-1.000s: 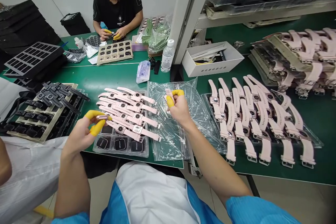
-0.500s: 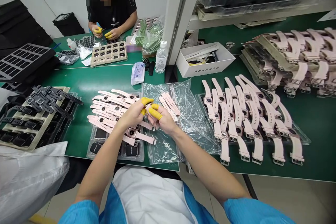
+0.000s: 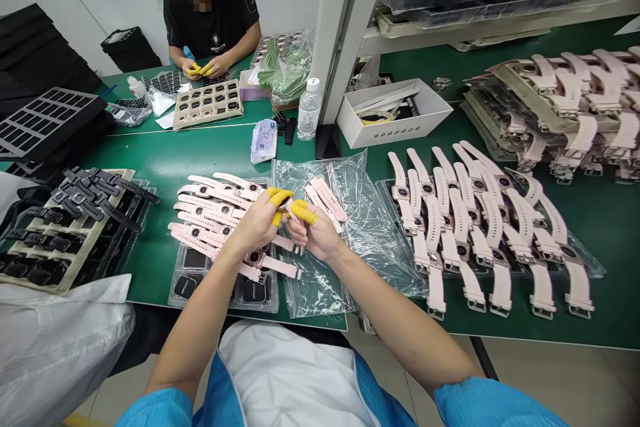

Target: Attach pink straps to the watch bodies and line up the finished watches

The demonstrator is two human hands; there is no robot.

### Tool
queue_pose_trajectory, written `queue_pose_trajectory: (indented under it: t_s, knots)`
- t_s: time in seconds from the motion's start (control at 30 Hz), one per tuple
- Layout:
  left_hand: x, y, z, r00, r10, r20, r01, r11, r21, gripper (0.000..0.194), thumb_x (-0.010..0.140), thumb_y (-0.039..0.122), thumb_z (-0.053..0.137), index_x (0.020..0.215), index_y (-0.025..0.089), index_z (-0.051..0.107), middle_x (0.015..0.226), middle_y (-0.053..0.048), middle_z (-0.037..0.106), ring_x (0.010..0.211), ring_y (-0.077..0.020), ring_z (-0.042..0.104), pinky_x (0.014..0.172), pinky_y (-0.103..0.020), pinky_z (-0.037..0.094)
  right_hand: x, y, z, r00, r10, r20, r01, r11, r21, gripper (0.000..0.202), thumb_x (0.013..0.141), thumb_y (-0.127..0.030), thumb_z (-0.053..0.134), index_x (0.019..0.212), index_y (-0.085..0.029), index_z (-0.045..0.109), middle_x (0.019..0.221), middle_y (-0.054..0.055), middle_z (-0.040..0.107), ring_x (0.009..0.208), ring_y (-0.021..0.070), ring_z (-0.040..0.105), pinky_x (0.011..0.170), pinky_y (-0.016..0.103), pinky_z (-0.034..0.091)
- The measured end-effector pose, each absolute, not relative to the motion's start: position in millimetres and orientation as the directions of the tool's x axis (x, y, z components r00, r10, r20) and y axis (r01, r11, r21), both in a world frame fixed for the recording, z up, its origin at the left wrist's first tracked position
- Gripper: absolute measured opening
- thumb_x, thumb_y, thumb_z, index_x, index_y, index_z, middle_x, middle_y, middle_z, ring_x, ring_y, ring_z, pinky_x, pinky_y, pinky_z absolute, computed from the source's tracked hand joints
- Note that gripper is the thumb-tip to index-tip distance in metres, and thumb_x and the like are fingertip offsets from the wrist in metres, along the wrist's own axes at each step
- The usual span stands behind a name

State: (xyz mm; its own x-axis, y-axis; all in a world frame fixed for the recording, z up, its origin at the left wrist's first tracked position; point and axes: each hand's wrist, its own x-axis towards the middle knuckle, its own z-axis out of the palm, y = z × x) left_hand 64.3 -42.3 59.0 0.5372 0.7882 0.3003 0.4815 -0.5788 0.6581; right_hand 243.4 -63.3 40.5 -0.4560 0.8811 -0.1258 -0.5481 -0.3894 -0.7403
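Note:
My left hand point(image 3: 260, 219), with yellow finger cots on thumb and fingertip, pinches a small smartwatch point(image 3: 284, 205), mostly hidden by the fingers. From the right, my right hand point(image 3: 316, 232), also in yellow cots, is closed on a pale pink watch strap point(image 3: 290, 211) at the watch's edge; little of it shows. Beneath my left hand, several smartwatches with pink straps point(image 3: 200, 210) lie across a clear tray point(image 3: 277, 303). Loose pink straps point(image 3: 327, 199) rest on a clear plastic bag point(image 3: 360, 227) behind my right hand.
More pink-strapped watches point(image 3: 475, 213) cover a tray at right, and stacked trays of them point(image 3: 575, 103) stand behind. Black straps point(image 3: 90, 193) lie on a tray at left. A bottle point(image 3: 309, 110), white box point(image 3: 395, 123) and post point(image 3: 340, 40) stand ahead. A co-worker point(image 3: 213, 13) sits opposite.
My hands stay together around the watch, with the right fingers turned slightly. The view has shifted a little. Across the table, the co-worker's hands have come closer together.

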Motion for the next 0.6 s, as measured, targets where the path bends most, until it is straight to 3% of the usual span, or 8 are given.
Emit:
queue_pose_trajectory:
  t_s: [0.13, 0.37, 0.47, 0.6]
  knots:
    - [62.8, -43.3, 63.3, 0.555, 0.791, 0.255, 0.478, -0.555, 0.681, 0.043, 0.106, 0.026, 0.040, 0.145, 0.019, 0.056, 0.132, -0.014, 0.060, 0.124, -0.0272, 0.060, 0.111, -0.046, 0.052, 244.5, -63.0, 41.0, -0.438, 0.884, -0.165, -0.543, -0.406, -0.735, 0.046, 0.080, -0.056, 0.083, 0.077, -0.023, 0.051, 0.045, -0.010, 0.039, 0.037, 0.0068, 0.026, 0.037, 0.021, 0.020]
    - [63.2, -41.4, 65.5, 0.592, 0.783, 0.191, 0.574, -0.576, 0.582, 0.035, 0.102, 0.026, 0.047, 0.130, 0.019, 0.066, 0.116, -0.014, 0.064, 0.112, -0.0287, 0.062, 0.102, -0.047, 0.056, 244.9, -62.5, 36.1, -0.417, 0.881, -0.223, -0.479, -0.421, -0.770, 0.044, 0.081, -0.056, 0.082, 0.075, -0.020, 0.057, 0.042, -0.010, 0.035, 0.037, 0.0060, 0.023, 0.036, 0.021, 0.018]
    - [59.3, -40.9, 63.3, 0.575, 0.795, 0.194, 0.524, -0.541, 0.658, 0.036, 0.104, 0.026, 0.045, 0.134, 0.020, 0.064, 0.122, -0.014, 0.066, 0.114, -0.0281, 0.064, 0.103, -0.048, 0.056, 243.5, -63.5, 36.4, -0.424, 0.882, -0.207, -0.473, -0.410, -0.780, 0.044, 0.082, -0.057, 0.081, 0.078, -0.022, 0.055, 0.043, -0.010, 0.038, 0.037, 0.0072, 0.026, 0.037, 0.021, 0.021]
    - [57.5, -41.1, 57.2, 0.459, 0.862, 0.218, 0.408, -0.422, 0.810, 0.041, 0.100, 0.033, 0.062, 0.139, 0.019, 0.058, 0.124, -0.014, 0.068, 0.112, -0.0260, 0.069, 0.097, -0.043, 0.060, 242.0, -64.7, 38.6, -0.399, 0.905, -0.148, -0.495, -0.348, -0.796, 0.044, 0.085, -0.060, 0.079, 0.083, -0.023, 0.055, 0.053, -0.007, 0.050, 0.042, 0.0090, 0.037, 0.039, 0.022, 0.033]
